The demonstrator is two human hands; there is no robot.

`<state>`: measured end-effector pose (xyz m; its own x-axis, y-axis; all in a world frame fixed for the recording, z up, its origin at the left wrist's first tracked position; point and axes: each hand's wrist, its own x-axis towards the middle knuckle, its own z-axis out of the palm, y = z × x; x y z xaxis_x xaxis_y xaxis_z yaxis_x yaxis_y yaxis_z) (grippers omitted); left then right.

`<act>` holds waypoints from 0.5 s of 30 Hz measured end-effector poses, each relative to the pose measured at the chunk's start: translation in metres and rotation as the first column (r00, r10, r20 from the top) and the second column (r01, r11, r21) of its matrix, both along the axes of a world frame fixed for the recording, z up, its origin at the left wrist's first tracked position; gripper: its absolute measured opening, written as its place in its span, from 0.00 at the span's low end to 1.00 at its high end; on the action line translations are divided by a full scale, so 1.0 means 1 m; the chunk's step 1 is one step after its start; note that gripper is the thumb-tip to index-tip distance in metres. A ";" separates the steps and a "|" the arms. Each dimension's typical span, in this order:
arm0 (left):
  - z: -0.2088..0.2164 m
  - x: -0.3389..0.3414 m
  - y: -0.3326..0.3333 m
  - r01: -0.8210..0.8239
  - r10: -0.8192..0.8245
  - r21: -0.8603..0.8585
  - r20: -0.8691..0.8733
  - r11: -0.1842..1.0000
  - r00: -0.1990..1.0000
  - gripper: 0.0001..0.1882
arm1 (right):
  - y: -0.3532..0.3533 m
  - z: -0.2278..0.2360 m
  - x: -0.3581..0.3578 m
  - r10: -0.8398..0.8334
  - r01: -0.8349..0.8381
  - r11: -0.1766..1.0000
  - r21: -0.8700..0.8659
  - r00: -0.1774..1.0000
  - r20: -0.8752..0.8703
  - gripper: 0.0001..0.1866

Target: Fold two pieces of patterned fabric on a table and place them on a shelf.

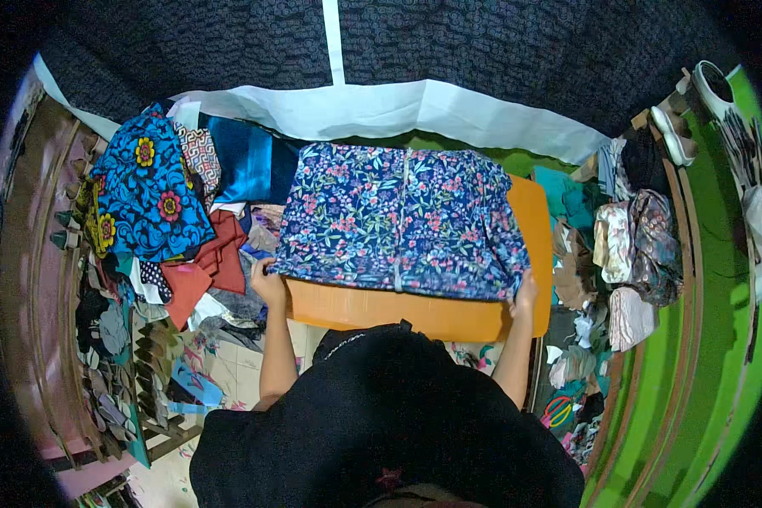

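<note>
A dark blue floral cloth (402, 220) is spread over an orange table (381, 313) in front of me. A pale vertical strip runs down its middle. My left hand (268, 284) is closed on the near left corner of the cloth. At the near right corner, my right hand (524, 295) pinches the cloth's edge. The near edge is stretched between both hands and looks slightly blurred. Some fingertips are hidden by the fabric.
A pile on the left includes a blue flowered cloth (151, 190) and rust-red fabric (220, 258). Folded fabrics (639, 233) and fabric scraps lie at the right. Scissors with red and yellow handles (557, 411) rest there. A white-edged dark curtain (313, 112) hangs behind the table.
</note>
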<state>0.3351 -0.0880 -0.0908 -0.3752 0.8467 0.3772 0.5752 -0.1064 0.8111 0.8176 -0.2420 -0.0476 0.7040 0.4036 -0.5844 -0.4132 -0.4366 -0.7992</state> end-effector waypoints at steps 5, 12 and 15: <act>0.023 -0.021 0.010 0.383 -0.385 -0.044 -0.136 0.923 0.913 0.07 | -0.001 -0.007 0.017 -0.195 0.220 0.926 0.306 0.975 -0.110 0.23; 0.054 -0.026 0.003 0.353 -0.300 0.028 -0.465 0.935 0.833 0.07 | -0.012 -0.037 -0.005 0.034 0.162 0.841 0.517 0.936 -0.349 0.11; 0.042 -0.025 0.005 0.288 -0.241 0.133 -0.290 0.948 0.926 0.08 | -0.020 -0.042 -0.027 0.107 0.073 0.889 0.452 0.926 -0.361 0.11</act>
<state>0.3101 -0.0829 -0.0493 -0.0117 0.8151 0.5792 0.6993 -0.4074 0.5874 0.7905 -0.2623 -0.0899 0.4656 0.6945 -0.5485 -0.7102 -0.0766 -0.6998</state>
